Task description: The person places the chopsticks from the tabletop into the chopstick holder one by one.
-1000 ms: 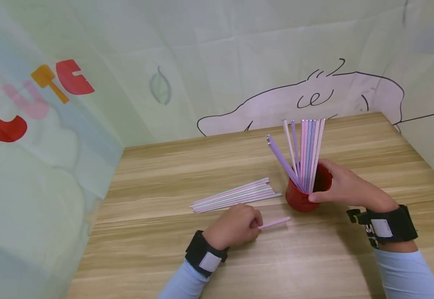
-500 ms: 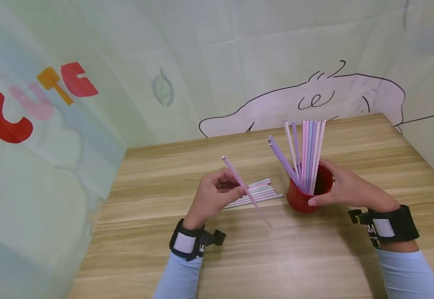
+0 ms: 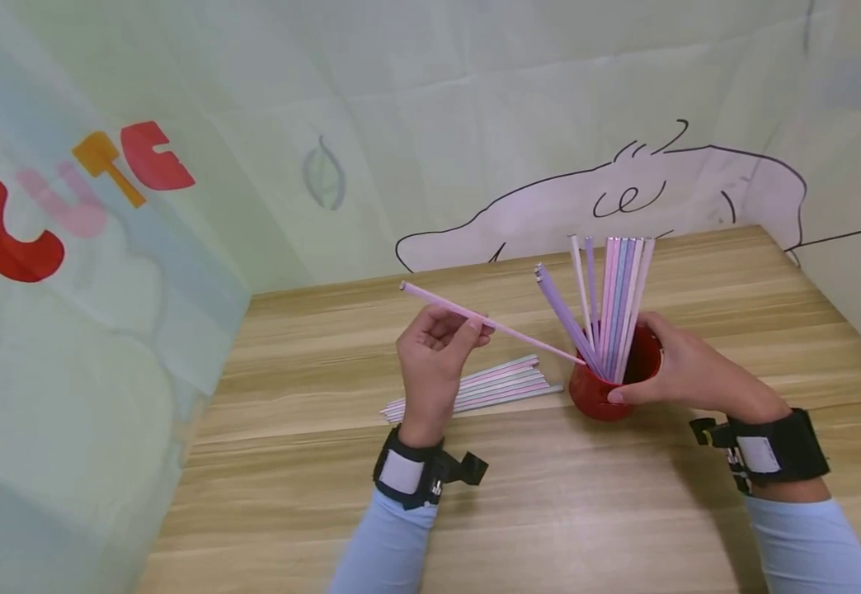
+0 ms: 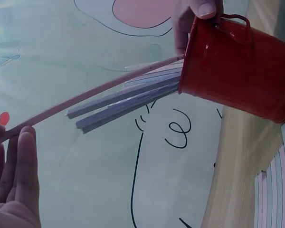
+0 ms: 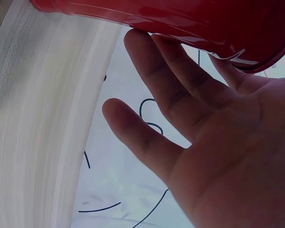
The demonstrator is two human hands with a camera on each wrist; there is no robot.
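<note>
Between thumb and fingers, my left hand (image 3: 438, 351) pinches a slim pink pencil (image 3: 527, 337), slanting down to the right. Its lower end is right at the rim of a small red metal bucket (image 3: 595, 400). Several pastel pencils (image 3: 612, 313) stand in the bucket, with purple ones (image 4: 128, 102) leaning left. My right hand (image 3: 698, 371) holds the bucket by its right side, thumb at the front of the rim. Some fingers (image 5: 180, 85) of it lie along the bucket wall in the right wrist view. A loose row of pencils (image 3: 508, 386) lies on the table, partly hidden behind the left wrist.
The wood-grain table (image 3: 549, 511) meets a printed cloth backdrop (image 3: 430, 148) at the back and sides. A black strap (image 3: 408, 474) with a small mount sits on the left wrist, and a similar strap (image 3: 779, 445) is on the right.
My left hand has lifted the pink pencil from the table in front of the row and swung its lower end right, up to the bucket's rim. The right hand stays on the bucket.
</note>
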